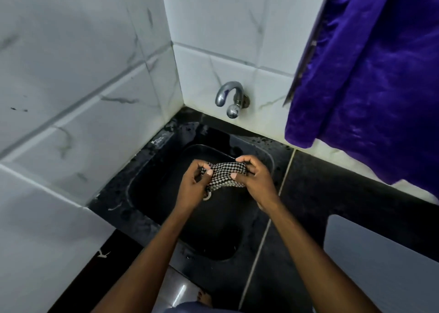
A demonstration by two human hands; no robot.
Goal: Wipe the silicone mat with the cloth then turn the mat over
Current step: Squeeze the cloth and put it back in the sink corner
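A black-and-white checked cloth [224, 176] is stretched between my two hands over a black sink [152, 182]. My left hand [192, 186] pinches the cloth's left end. The right end is gripped by my right hand [255, 179]. The cloth hangs bunched below my fingers, above the drain. A pale grey silicone mat [380, 270] lies flat on the black counter at the lower right, apart from both hands.
A chrome tap [230, 97] juts from the white tiled wall behind the sink. A purple fabric [370, 75] hangs at the upper right over the counter [308, 194]. Tiled wall closes the left side. Floor shows below.
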